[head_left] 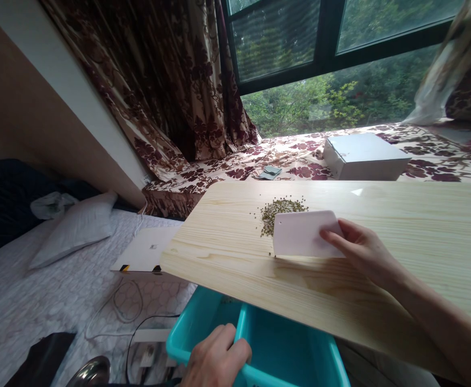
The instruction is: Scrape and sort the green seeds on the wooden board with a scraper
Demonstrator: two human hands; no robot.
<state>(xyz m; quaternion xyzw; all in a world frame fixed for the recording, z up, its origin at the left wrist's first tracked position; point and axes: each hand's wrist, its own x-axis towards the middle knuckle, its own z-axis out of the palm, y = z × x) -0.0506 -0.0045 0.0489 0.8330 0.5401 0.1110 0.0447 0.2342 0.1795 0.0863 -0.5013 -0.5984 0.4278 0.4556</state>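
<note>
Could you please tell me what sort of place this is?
Probably a bedroom: a pillow lies on a bed, and floral curtains hang beside a window with greenery outside.

Bedroom in a home, bed [13, 279] with pillow [78, 228], floral curtains [203, 80], window [275, 48]

The bench [404, 215] has a pale, wood-grained top with rounded corners; small greenish-brown grains [269, 220] lie on it in a loose patch, a few scattered at its edges. The bed [5, 290] carries a pillow [78, 228] and a flat white box [144, 247]. On the floral-covered sill [299, 169] rest a pale box [366, 156] and a small folded cloth [270, 172].
</note>
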